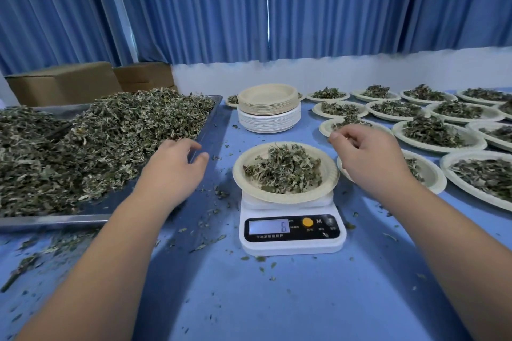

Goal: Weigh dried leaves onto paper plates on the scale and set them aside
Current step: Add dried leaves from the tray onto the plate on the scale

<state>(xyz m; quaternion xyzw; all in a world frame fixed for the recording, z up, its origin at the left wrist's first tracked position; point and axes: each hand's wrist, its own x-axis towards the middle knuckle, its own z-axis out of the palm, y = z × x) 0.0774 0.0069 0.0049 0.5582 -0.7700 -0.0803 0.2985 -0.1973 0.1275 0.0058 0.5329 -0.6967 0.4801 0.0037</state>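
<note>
The left hand (174,163) hangs with its fingers loosely spread and nothing in them, over the right rim of a metal tray (55,221), its fingertips just beside the loose heap of dried leaves (97,141) piled there. The right hand (365,158) hovers just right of and above the paper plate (288,196) on the scale. Its fingers are softly curled towards the thumb, and no leaf shows between them.

That plate sits centred on the platform of a white scale (293,246) in the middle of the table (291,299) and holds a small mound of leaves (285,170). The lit display (268,226) on the scale's front shows a single digit that looks like a 6.

The tray fills the table's left side, and the heap covers most of it. Behind the scale, towards the far edge, stands a stack of empty plates (268,111), tan ones on top of white ones. Rows of filled plates (443,149), each with its own portion of leaves, cover the table's right side from the far edge forward; the nearest one lies partly under the right hand. Leaf crumbs (210,241) are scattered over the blue surface, thickest near the left front edge.

Cardboard boxes (63,83) stand beyond the far left corner, and a blue curtain (249,8) hangs behind everything.
</note>
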